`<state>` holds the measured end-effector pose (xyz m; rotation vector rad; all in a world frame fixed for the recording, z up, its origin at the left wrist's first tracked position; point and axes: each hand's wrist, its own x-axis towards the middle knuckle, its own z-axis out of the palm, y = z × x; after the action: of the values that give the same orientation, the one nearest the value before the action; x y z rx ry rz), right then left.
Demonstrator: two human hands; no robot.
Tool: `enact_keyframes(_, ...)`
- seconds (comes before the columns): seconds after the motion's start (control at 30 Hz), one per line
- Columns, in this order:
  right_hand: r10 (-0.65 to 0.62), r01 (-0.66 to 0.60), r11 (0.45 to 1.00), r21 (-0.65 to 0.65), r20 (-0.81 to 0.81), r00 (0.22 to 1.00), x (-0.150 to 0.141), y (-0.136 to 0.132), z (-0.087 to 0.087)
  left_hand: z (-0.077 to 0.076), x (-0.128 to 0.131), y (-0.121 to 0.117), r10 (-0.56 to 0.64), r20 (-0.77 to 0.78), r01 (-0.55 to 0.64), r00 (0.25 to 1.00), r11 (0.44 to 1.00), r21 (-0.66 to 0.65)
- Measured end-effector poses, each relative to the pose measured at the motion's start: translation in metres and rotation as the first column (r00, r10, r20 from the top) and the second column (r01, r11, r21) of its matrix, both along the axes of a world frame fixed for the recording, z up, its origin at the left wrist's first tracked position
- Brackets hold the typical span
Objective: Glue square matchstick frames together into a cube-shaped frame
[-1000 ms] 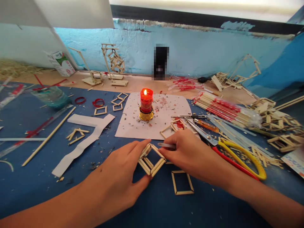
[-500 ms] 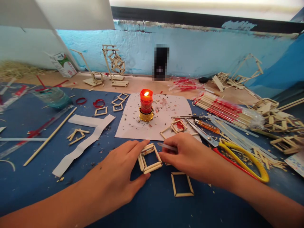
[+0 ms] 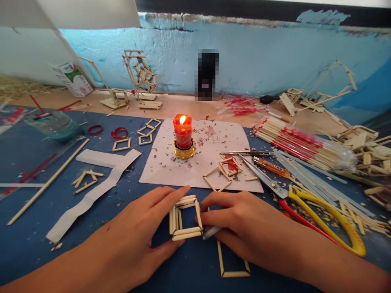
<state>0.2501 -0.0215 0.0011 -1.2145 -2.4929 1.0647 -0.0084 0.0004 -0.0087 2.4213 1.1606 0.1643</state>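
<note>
A small stack of square frames made of wooden sticks (image 3: 185, 217) stands on the blue table (image 3: 30, 162). My left hand (image 3: 143, 230) pinches the stack from the left, forefinger at its top edge and thumb at its bottom. My right hand (image 3: 238, 224) presses the stack's right side with its fingertips and also holds a thin clear stick (image 3: 210, 232), which pokes out below the fingers. A single flat stick frame (image 3: 232, 264) lies partly under my right hand.
A lit red candle (image 3: 183, 136) on white paper (image 3: 201, 156) burns just beyond the hands. Yellow-and-red-handled pliers (image 3: 330, 219), a blade and an orange tool lie to the right, with bundled sticks (image 3: 302, 144). Paper strips, loose frames and stick models lie left and behind.
The stack of frames has turned from a diamond to a square and shifted slightly left. My right hand has dropped beside it, the clear stick now pointing down-left. The camera has tilted down.
</note>
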Motion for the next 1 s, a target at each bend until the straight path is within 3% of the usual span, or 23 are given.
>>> enact_keyframes(0.23,0.005,-0.004,0.998,0.070,-0.019,1.000,-0.0026,0.0040,-0.0079,-0.0005,-0.0002,-0.0031,-0.015,0.007,0.015,1.000,1.000,0.014)
enact_keyframes(0.47,-0.008,0.009,1.000,0.021,-0.069,0.998,0.0024,0.0056,-0.0099,-0.0003,0.0003,-0.0005,0.014,0.030,-0.010,0.999,0.993,-0.114)
enact_keyframes(0.77,-0.029,0.020,0.996,-0.085,-0.104,0.994,-0.0006,0.0043,-0.0067,0.0011,-0.0025,-0.0030,0.002,0.074,0.010,0.997,0.987,-0.159)
enact_keyframes(0.93,0.059,-0.059,0.998,0.022,0.024,0.998,-0.0031,0.0014,-0.0078,0.0002,-0.0050,-0.0040,-0.025,0.081,0.040,0.996,0.980,-0.192)
enact_keyframes(1.0,0.087,-0.090,0.995,0.053,0.043,0.995,-0.0036,0.0013,-0.0085,-0.0005,-0.0050,-0.0026,0.037,0.077,-0.017,0.996,0.970,-0.244)
